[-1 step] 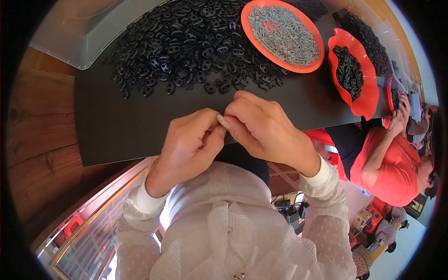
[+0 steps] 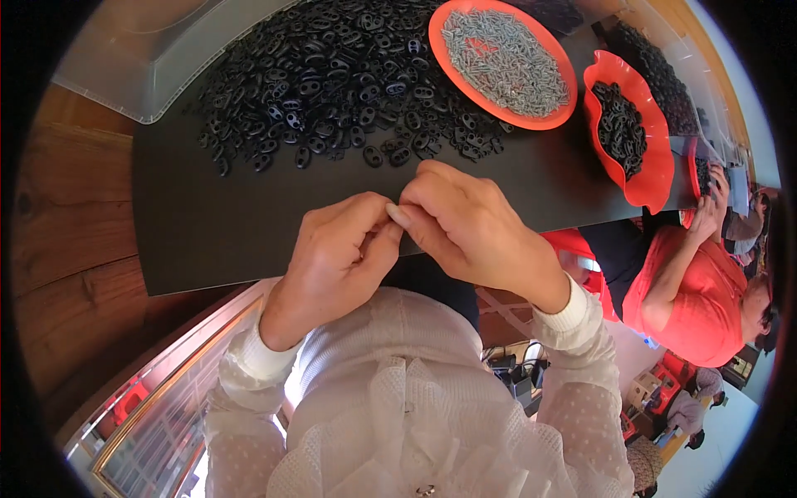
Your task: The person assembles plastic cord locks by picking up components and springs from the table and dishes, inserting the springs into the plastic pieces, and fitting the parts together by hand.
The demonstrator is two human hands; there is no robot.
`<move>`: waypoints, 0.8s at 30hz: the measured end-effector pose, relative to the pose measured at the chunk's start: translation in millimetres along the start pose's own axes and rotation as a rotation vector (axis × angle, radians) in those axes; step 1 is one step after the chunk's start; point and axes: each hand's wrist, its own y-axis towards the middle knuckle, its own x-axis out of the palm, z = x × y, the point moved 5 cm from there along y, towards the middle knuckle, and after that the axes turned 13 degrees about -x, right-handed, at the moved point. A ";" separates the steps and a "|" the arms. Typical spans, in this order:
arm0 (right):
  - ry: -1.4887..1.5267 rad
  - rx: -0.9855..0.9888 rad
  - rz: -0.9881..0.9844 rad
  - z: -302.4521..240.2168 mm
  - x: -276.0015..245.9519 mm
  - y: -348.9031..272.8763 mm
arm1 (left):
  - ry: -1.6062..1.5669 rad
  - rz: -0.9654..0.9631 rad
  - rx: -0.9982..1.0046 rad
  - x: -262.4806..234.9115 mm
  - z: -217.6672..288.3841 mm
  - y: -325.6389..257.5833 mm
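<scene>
My left hand and my right hand meet above the near edge of the dark table, their fingertips pinched together. Whatever sits between the fingers is hidden by the thumbs and fingers. Just beyond my hands spreads a large heap of black oval plastic cord-lock pieces, many showing two holes. To the right of the heap, a round red plate holds a pile of small silver metal springs. Farther right stands a red wavy-rimmed dish with small black plastic parts in it.
A clear plastic bin stands at the far left. Another clear container with dark pieces is at the far right. Beside the table on the right sits a co-worker in a red top, hands at a red dish. Wooden boards lie left.
</scene>
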 end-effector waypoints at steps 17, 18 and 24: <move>-0.824 0.166 -0.156 125.4 -84.8 21.1 | -0.343 -0.012 -0.184 14.0 -16.3 7.5; -0.823 0.167 -0.159 128.1 -85.8 19.7 | -0.333 -0.021 -0.183 15.3 -17.9 6.9; -0.735 0.158 -0.090 133.1 -96.9 16.9 | -0.409 0.031 -0.213 18.7 -21.2 5.5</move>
